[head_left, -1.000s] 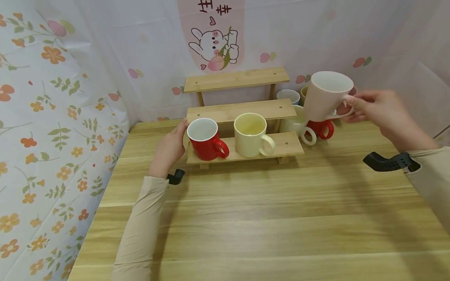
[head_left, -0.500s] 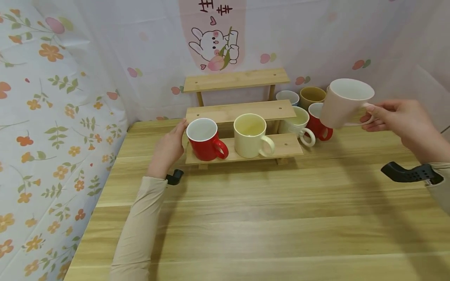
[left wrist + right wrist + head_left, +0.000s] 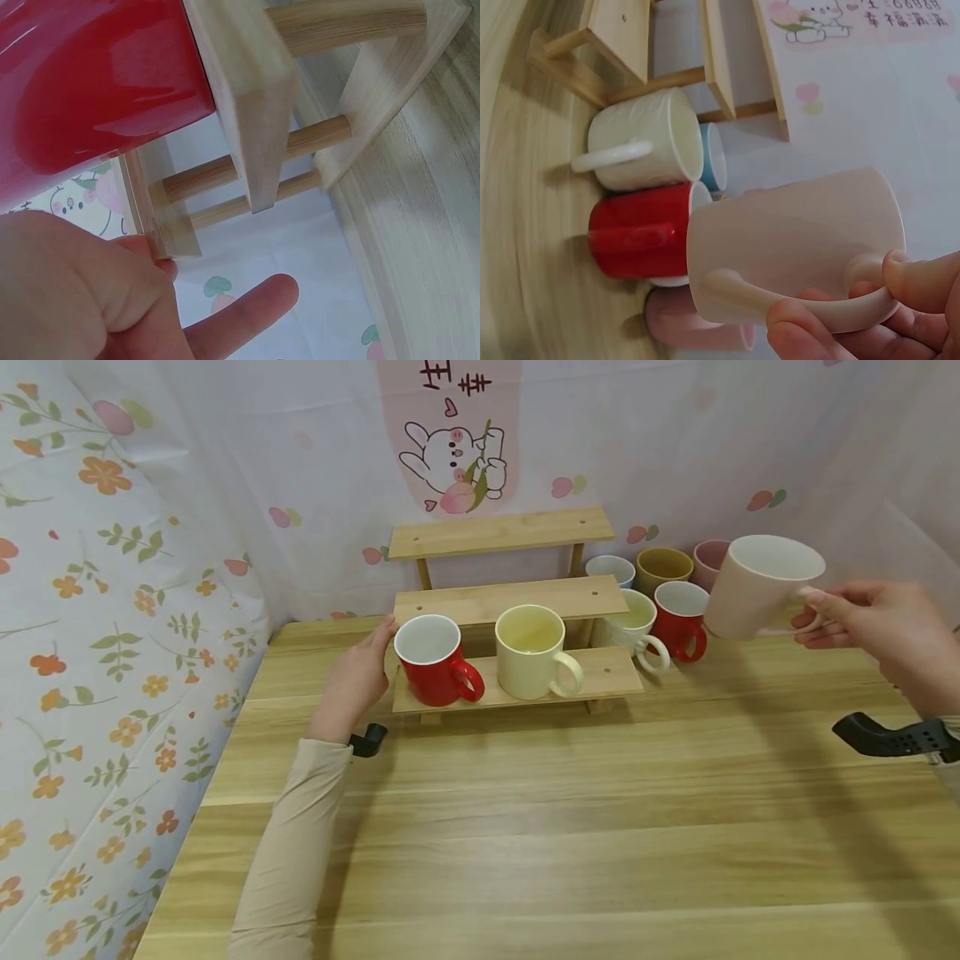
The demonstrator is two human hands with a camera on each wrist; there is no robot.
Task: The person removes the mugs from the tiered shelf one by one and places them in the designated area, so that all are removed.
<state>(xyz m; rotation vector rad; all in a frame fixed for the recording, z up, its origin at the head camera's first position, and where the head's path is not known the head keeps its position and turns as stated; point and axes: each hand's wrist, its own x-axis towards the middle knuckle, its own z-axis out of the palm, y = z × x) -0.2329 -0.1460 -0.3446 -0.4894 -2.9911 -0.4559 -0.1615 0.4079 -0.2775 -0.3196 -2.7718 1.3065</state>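
Near five mugs (image 3: pixel 676 635), right grip (image 3: pixel 881 620) clasps one pale pink mug (image 3: pixel 757 600); left grip (image 3: pixel 351 683) touches one rack (image 3: pixel 510 599), hold unclear.

It's a draped nook (homelike), judging by floral cloth (image 3: pixel 138 635) and wooden tabletop (image 3: pixel 540 827)

Wood-grain tabletop (image 3: pixel 525 827) noted first: pale yellow-brown, streaks running side to side, soft sheen near its middle. Behind the tabletop I see a white back curtain (image 3: pixel 637 435), lightly creased, with scattered pink-and-green motifs and a pink panel (image 3: pixel 405 397). The panel bears dark-red Chinese characters (image 3: pixel 456 375) and a rabbit print (image 3: pixel 453 456), turned sideways. Left of the tabletop: floral curtain (image 3: pixel 135 660), white, orange blossoms, green sprigs. Right of the tabletop: pale cloth (image 3: pixel 907 460), folded. Light diffuse; a soft shadow band crosses the tabletop's right part.
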